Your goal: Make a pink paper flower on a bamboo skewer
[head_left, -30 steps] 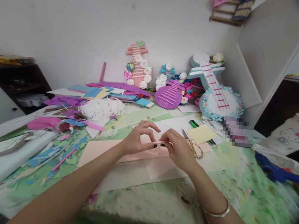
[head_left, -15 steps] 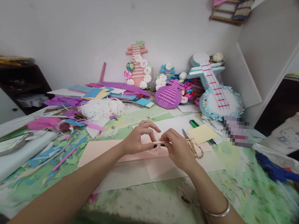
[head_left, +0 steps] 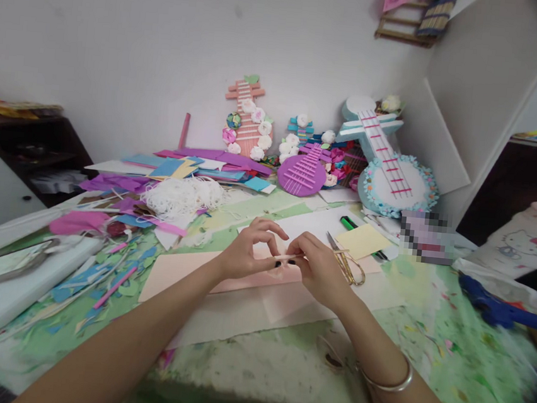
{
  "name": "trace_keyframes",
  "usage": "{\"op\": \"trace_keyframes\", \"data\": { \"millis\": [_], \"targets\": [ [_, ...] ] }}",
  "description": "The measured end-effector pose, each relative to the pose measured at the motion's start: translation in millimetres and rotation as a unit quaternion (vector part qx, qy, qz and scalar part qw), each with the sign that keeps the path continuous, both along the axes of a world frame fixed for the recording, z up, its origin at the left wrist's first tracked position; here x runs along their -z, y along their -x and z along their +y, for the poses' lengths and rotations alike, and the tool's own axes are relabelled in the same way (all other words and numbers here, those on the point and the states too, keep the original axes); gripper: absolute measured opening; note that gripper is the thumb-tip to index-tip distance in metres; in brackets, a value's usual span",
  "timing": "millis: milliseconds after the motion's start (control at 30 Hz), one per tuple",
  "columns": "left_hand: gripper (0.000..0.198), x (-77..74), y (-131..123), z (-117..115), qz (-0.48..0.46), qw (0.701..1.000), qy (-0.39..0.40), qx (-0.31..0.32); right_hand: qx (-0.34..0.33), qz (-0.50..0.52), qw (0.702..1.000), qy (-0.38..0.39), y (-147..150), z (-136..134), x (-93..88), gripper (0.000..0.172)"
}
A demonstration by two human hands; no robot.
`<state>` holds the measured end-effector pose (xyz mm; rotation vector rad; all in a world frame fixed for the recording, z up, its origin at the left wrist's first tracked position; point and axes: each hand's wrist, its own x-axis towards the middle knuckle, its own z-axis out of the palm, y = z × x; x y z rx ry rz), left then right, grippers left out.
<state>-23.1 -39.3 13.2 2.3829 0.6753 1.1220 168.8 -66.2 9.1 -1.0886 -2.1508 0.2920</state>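
Between my two hands runs a thin pale paper strip (head_left: pixel 286 257), pinched from both sides above the table. My left hand (head_left: pixel 249 250) grips its left end between thumb and index finger, the other fingers curled loosely above. Close by, my right hand (head_left: pixel 322 267) holds the strip with thumb and fingertips, and its far end sticks out past the knuckles. Under the hands lies a long light-pink paper sheet (head_left: pixel 180 272), on top of white paper (head_left: pixel 219 323). Gold-handled scissors (head_left: pixel 354 270) rest just beyond my right hand, partly hidden by it.
A yellow paper piece (head_left: pixel 363 241) and a green cutter (head_left: pixel 349 222) lie behind the scissors. Decorated lute-shaped crafts (head_left: pixel 303 172) lean against the wall. To the left are white string (head_left: pixel 183 196), paper scraps and a phone (head_left: pixel 0 267). A blue-handled tool (head_left: pixel 491 302) sits at right.
Almost nothing differs. Both hands keep the same pinch on the strip in nearly the same place.
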Motion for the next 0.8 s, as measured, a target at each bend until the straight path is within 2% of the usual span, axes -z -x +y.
{"op": "trace_keyframes", "data": {
  "millis": [133, 300, 567, 800],
  "targets": [
    [0.013, -0.8, -0.2, -0.4, 0.006, 1.0, -0.001, -0.005, -0.005, 0.01, 1.0, -0.003, -0.3, 0.6, 1.3, 0.02],
    [0.006, 0.7, -1.1, -0.7, 0.04, 0.998, -0.02, -0.044, -0.002, 0.005, 1.0, -0.004, 0.7, 1.7, 3.7, 0.021],
    [0.003, 2.3, -6.6, -5.0, 0.035, 0.985, -0.112, -0.127, 0.022, 0.003, 1.0, -0.017, 2.8, 1.9, 8.5, 0.013],
    [0.008, 7.9, -7.7, -1.5, 0.058, 0.976, -0.161, -0.134, 0.036, -0.003, 0.999, -0.017, 3.1, 3.4, 12.4, 0.013]
  ]
}}
